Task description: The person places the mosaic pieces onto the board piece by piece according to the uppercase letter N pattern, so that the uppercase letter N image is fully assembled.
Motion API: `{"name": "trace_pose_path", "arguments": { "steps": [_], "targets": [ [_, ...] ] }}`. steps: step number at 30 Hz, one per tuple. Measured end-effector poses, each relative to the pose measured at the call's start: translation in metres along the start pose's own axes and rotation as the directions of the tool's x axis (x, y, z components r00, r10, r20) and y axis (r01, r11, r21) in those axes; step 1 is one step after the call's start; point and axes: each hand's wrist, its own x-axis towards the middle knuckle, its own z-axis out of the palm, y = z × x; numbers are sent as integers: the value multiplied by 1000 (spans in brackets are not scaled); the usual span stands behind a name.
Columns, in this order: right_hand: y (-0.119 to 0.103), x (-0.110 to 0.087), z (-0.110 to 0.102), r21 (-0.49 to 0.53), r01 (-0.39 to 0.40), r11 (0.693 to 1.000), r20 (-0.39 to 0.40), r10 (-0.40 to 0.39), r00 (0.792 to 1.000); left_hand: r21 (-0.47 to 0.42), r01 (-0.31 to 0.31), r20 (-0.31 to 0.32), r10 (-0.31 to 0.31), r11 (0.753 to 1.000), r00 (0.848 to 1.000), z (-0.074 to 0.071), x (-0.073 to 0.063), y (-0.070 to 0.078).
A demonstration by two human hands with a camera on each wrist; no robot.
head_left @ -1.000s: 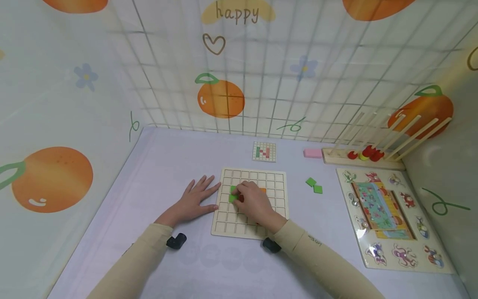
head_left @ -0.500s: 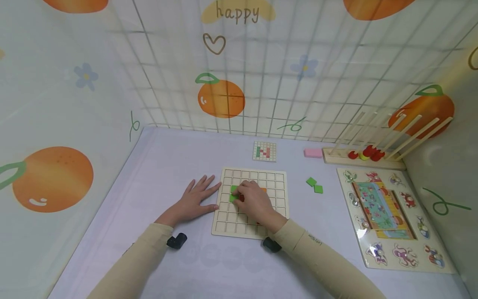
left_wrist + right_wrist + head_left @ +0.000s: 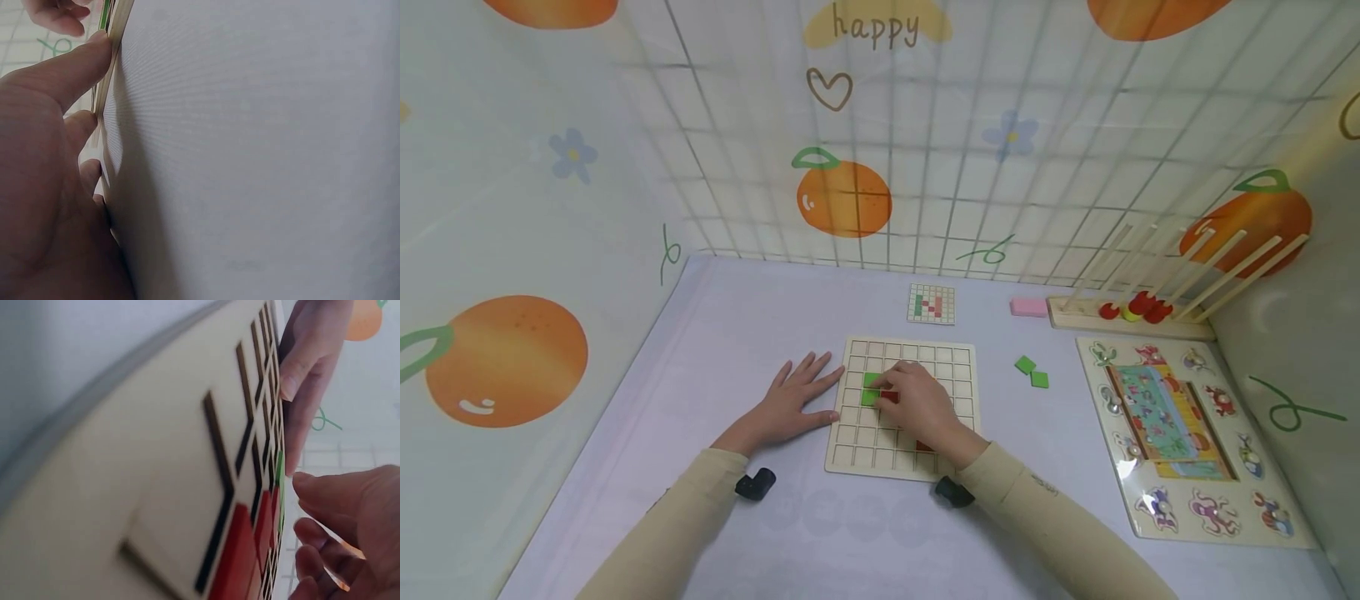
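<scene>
A wooden grid board (image 3: 857, 450) lies in the middle of the table. My left hand (image 3: 786, 410) rests flat with fingers spread, its thumb and index fingertips at the board's left edge. Over the grid is my right hand (image 3: 923, 407), its fingers loosely bent and nothing between them in the right wrist view. Those fingertips are close by the green tiles (image 3: 869, 398) set in the left cells. A red tile (image 3: 889, 397) shows beside them, and another red tile (image 3: 234, 556) sits nearer in the right wrist view. The right hand hides part of the grid.
Two loose green tiles (image 3: 1039, 380) lie right of the board. Behind it is a small pattern card (image 3: 931, 304). Farther right are a pink block (image 3: 1028, 307), a peg stand (image 3: 1127, 325) with red and yellow beads, and a picture puzzle board (image 3: 1180, 521). Printed fabric walls surround the table.
My right hand has shifted slightly right, away from the green tiles, and its fingers have loosened. More of the green and red tiles shows now. The left hand has stayed put.
</scene>
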Motion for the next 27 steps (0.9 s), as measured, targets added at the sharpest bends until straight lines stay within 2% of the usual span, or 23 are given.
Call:
{"name": "trace_pose_path", "arguments": {
  "steps": [12, 16, 27],
  "targets": [
    [15, -21, -16, 111, -52, 992, -6, 53, 999, 15, 13, 5, -13, 1000, 1000, -4, -1, 6],
    [21, -29, -24, 111, -59, 992, -12, 61, 998, 21, 15, 2, -15, 1000, 1000, -4, -2, 6],
    [43, -45, -41, 128, -153, 980, -30, 158, 987, 17, 17, 2, -17, 1000, 1000, -2, -1, 5]
  ]
}}
